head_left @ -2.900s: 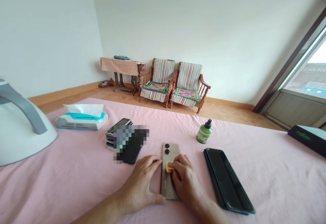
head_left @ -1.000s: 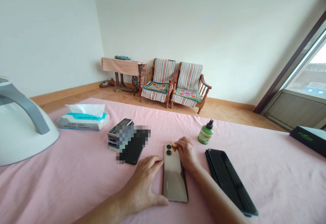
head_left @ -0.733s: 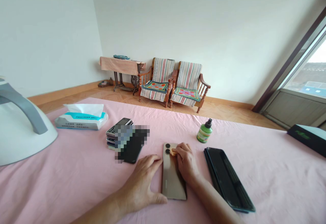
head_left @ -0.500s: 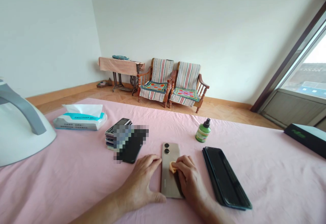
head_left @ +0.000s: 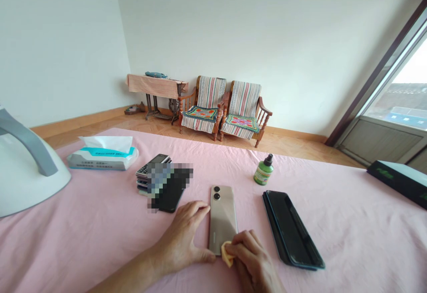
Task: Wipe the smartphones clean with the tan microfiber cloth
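A gold smartphone [head_left: 223, 213] lies back up on the pink cloth, its two round cameras at the far left corner. My left hand [head_left: 183, 237] steadies it: the fingertips touch its left edge and the thumb presses at the near left corner. Bunched in the closed fingers of my right hand [head_left: 251, 255] is a small yellow-orange cloth [head_left: 227, 254], at the phone's near right corner. To the right lies a pair of stacked dark phones [head_left: 293, 228]. Behind them stands a green spray bottle [head_left: 263, 170] with a black cap.
Several stacked phones [head_left: 154, 164] and a black phone [head_left: 171, 195], partly pixelated, lie left of centre. A tissue pack [head_left: 103, 157] and a large white-grey object [head_left: 26, 173] are farther left. A black box [head_left: 393, 186] sits at the right edge. Two chairs [head_left: 242, 106] stand beyond the table.
My right hand has moved the cloth down the phone's back, from near its middle to the near right corner. My left hand keeps its place at the phone's left edge.
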Demonstrator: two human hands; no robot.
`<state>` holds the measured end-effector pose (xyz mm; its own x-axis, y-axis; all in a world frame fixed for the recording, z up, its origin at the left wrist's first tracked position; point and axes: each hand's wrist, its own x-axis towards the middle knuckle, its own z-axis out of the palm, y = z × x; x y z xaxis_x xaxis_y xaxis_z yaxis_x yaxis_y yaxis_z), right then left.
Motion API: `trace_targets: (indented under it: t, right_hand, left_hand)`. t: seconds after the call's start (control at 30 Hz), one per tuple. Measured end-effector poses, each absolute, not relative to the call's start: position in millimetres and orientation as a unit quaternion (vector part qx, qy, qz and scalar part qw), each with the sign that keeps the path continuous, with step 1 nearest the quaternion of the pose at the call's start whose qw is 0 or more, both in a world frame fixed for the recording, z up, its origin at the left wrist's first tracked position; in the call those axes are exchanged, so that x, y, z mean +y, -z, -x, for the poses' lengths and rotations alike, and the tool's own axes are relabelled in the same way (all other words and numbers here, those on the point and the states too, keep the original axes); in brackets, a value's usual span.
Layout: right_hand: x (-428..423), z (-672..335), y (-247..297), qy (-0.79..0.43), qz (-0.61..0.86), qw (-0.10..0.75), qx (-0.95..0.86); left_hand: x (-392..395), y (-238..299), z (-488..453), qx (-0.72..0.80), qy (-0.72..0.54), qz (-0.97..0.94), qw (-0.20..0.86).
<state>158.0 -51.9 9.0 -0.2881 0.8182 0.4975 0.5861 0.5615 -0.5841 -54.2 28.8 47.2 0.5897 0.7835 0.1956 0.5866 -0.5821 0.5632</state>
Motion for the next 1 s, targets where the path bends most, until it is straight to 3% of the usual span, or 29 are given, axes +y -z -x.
trace_targets:
  t: [0.3, 0.57, 1.0]
  right_hand:
    - [-0.4, -146.9, -29.6, -0.119, 0.518, 0.408, -0.742]
    - [-33.2, -137.0, -21.8, -0.123, 0.455, 0.381, -0.795]
    - [-11.7, -126.9, -27.0, -0.128, 0.497, 0.406, -0.756]
  left_hand:
    - [29.4, -46.0, 57.3, 0.395, -0.212, -0.864, 0.232]
    - [27.9, -44.9, 54.6, 0.402, -0.225, -0.856, 0.233]
    - [28.2, -48.6, 58.0, 0.392, -0.209, -0.863, 0.242]
